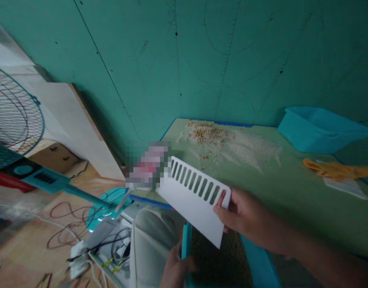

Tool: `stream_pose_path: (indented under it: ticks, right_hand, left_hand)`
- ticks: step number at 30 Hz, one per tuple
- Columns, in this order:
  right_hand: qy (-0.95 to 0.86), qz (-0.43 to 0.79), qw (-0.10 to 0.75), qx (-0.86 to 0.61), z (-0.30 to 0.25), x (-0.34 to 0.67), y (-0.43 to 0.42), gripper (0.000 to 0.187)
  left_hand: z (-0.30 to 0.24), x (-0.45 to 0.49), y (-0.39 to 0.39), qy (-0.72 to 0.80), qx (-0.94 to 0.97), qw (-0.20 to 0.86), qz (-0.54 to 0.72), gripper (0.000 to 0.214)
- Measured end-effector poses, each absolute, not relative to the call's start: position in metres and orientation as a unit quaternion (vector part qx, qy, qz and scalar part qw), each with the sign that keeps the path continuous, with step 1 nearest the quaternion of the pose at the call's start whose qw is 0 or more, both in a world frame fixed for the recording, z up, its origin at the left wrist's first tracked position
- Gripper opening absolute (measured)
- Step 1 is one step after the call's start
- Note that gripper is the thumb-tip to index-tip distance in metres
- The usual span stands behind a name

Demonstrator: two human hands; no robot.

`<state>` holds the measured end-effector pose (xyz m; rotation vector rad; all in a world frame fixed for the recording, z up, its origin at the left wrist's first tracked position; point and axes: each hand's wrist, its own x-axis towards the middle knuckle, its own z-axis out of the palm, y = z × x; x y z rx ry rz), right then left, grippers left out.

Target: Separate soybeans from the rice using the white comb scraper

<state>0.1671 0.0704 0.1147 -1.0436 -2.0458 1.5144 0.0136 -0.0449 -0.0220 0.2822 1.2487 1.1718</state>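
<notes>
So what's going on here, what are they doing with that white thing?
A person's right hand holds a white slotted plastic panel by its end, tilted over the near edge of a green table. Their left hand grips the rim of a teal tray that holds grain, low in the view. Further back on the table lies a spread of pale powder and yellowish grains, with a teal tub and an orange cloth to the right. A fan stands on the floor to the left.
</notes>
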Motion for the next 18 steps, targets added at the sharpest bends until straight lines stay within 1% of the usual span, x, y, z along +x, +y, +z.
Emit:
stream_pose_path:
  ticks: [4, 7, 11, 14, 16, 18]
  right_hand:
    - [-0.706, 0.547, 0.205, -0.400, 0.107, 0.170, 0.081, 0.015]
    - [-0.677, 0.570, 0.209, -0.416, 0.109, 0.174, 0.082, 0.020]
    - [-0.676, 0.578, 0.191, -0.415, 0.117, 0.178, 0.073, 0.026]
    - [-0.694, 0.558, 0.186, -0.415, 0.116, 0.177, 0.066, 0.024]
    - [-0.696, 0.549, 0.194, -0.420, 0.112, 0.172, 0.061, 0.021]
    - [-0.692, 0.546, 0.216, -0.421, 0.106, 0.165, 0.058, 0.018]
  left_hand:
    - [-0.021, 0.009, -0.050, 0.549, 0.144, 0.636, 0.523, 0.021]
    - [-0.017, 0.009, -0.049, 0.530, 0.163, 0.659, 0.509, 0.026]
    - [-0.017, 0.008, -0.048, 0.538, 0.166, 0.658, 0.500, 0.031]
    - [-0.025, 0.005, -0.048, 0.531, 0.170, 0.657, 0.507, 0.033]
    - [-0.032, 0.003, -0.048, 0.550, 0.174, 0.645, 0.502, 0.030]
    - [-0.038, 0.001, -0.048, 0.587, 0.176, 0.622, 0.487, 0.022]
